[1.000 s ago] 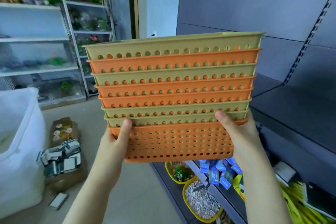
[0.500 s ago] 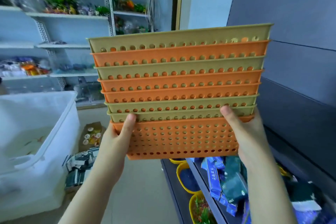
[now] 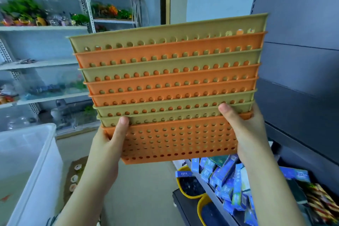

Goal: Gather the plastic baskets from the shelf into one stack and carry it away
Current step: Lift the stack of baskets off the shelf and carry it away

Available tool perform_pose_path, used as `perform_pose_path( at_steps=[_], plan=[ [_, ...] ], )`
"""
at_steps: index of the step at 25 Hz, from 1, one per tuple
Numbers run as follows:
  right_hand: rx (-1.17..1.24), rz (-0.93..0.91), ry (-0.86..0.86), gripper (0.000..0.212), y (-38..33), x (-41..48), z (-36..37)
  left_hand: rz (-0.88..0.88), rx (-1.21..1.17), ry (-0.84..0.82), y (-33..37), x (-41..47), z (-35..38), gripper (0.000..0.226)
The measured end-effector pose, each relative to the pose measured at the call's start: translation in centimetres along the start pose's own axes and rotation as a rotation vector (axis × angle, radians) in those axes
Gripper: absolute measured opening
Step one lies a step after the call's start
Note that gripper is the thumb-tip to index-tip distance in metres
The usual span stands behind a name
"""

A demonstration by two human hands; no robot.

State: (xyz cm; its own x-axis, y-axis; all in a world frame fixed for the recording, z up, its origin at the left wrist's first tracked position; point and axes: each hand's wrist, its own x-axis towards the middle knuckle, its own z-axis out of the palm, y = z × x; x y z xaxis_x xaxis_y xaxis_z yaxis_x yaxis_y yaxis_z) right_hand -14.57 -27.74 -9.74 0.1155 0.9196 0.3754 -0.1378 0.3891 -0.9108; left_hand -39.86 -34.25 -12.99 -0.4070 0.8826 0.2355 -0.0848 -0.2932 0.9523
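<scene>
From the head view, both your forearms reach up and forward, lifting a nested stack of perforated orange and olive-green plastic baskets [image 3: 168, 86] at chest height, tilted toward you. Your left hand [image 3: 106, 145] is curled around the stack's lower left corner, thumb pressed on a green rim. Your right hand [image 3: 245, 134] clasps the lower right edge, thumb on top. The stack hangs clear of the dark grey metal shelf [image 3: 300, 97] on your right.

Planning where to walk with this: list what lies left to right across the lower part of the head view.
white bin → left hand → stack of baskets → right hand → blue packets on the dark shelf
</scene>
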Motion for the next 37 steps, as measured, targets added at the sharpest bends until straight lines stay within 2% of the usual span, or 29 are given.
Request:
perform_pose_path(
  at_steps=[3, 9, 12, 17, 21, 23, 26, 30, 37],
  plan=[
    [-0.029, -0.006, 0.115, 0.039, 1.3, 4.6, 1.6, -0.016, 0.032, -0.095, -1.2, 7.7, 1.3, 0.066],
    [-0.046, -0.065, 0.273, 0.057, 4.4, 12.9, 0.4, -0.017, -0.026, -0.262, -5.2, 18.9, 7.8, 0.063],
    [-0.039, -0.085, 0.327, 0.059, 5.6, 16.6, -0.2, -0.009, -0.024, -0.34, -6.4, 23.5, 11.2, 0.063],
    [-0.054, -0.149, 0.458, 0.05, 6.1, 21.2, -0.4, 0.006, -0.053, -0.41, -7.6, 30.9, 15.9, 0.063],
    [-0.151, -0.181, 0.597, 0.071, 6.7, 22.6, -0.5, 0.012, -0.073, -0.56, -9.7, 35.4, 19.7, 0.057],
    [-0.199, -0.197, 0.718, 0.079, 7.6, 22.6, -0.2, 0.002, -0.098, -0.688, -10.8, 37.2, 21.5, 0.055],
    [-0.26, -0.206, 0.894, 0.074, 9.0, 22.5, 0.8, -0.037, -0.117, -0.845, -12.0, 40.1, 23.9, 0.051],
    [-0.365, -0.23, 1.056, 0.08, 10.1, 22.6, 2.7, -0.045, -0.14, -1.044, -13.6, 43.0, 25.9, 0.054],
    [-0.474, -0.181, 1.064, 0.052, 10.8, 23.8, 4.6, -0.085, -0.166, -1.152, -15.1, 45.7, 27.2, 0.062]
  ],
)
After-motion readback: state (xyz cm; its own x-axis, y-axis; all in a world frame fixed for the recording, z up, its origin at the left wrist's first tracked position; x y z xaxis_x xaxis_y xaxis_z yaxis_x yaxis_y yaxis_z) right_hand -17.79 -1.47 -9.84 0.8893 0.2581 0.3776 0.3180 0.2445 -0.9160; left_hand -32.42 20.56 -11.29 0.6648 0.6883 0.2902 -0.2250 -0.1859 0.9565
